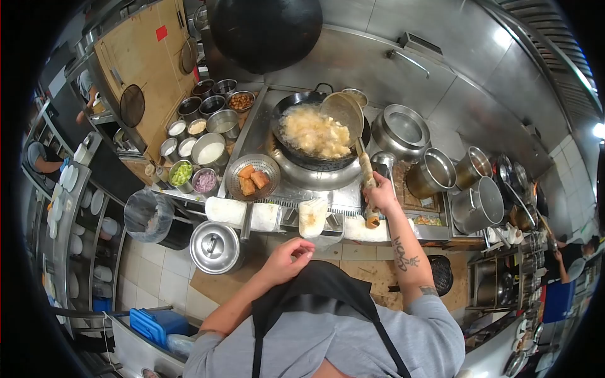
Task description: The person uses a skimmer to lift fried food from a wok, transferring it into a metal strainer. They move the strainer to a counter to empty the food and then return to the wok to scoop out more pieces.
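Reaching over a large, round, black wok point(296, 101) is a deep, round, long-handled metal strainer point(345, 113), its bowl tilted at the wok's far right, beside frothing, pale golden food pieces point(314, 129); it should feel light and stiff when bare, tip-heavy when loaded, and its bowl is probably hot and oil-slick; the wrapped, tan, stick-like handle point(365, 165), well away from the bowl, is the place to hold, and there the right hand point(381, 193) has its fingers closed round it; the left hand point(288, 259), half open with fingers loosely curled, seems empty, near a folded white cloth with a brown stain point(312, 218); foam hides the wok's floor and blurs the pieces' outlines; whether the strainer holds any, or its lower rim meets the froth, I cannot tell; farther left, browned rectangular blocks point(259, 179) lie in a perforated round metal bowl point(236, 171); the far-right shelves fade into the dark lens edge.
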A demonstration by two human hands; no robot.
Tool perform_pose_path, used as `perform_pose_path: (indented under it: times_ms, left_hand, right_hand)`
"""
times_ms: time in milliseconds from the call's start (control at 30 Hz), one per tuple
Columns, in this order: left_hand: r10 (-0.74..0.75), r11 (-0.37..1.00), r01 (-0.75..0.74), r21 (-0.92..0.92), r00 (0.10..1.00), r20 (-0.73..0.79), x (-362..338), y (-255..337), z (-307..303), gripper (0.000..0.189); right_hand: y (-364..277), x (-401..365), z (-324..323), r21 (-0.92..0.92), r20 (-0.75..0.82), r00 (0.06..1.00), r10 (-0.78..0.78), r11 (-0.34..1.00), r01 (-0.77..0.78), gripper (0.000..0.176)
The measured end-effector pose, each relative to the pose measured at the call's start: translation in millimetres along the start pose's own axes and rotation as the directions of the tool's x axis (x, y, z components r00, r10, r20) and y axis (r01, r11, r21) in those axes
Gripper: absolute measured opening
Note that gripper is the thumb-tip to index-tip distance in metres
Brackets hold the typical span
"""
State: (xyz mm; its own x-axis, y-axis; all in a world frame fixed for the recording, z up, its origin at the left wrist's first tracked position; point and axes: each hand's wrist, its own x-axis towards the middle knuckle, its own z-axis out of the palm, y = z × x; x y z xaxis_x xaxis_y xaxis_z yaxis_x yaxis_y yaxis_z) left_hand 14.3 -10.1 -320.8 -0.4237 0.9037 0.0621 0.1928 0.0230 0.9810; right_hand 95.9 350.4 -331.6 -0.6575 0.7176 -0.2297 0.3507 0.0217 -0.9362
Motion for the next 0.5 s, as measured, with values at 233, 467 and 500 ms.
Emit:
perform_pose_path:
  times_ms: [233, 467, 500]
  left_hand:
    - [-0.005, 1.000, 0.005, -0.001, 1.000, -0.003, 4.4, 0.5, 4.3, 0.020]
    - [0.001, 1.000, -0.002, -0.021, 1.000, -0.028, 9.5, -3.5, 10.6, 0.021]
    - [-0.007, 1.000, 0.006, -0.023, 1.000, -0.028, 9.5, -2.1, 10.9, 0.021]
  right_hand:
    - [46.3, -2.6, 6.0, -0.331, -0.058, 0.946, -0.319, 0.900, 0.283, 0.075]
    - [-9.4, -26.9, 2.5, -0.351, -0.086, 0.958, -0.273, 0.908, 0.228, 0.070]
    - [-14.6, -22.0, 0.1, -0.298, -0.096, 0.969, -0.226, 0.936, 0.188, 0.069]
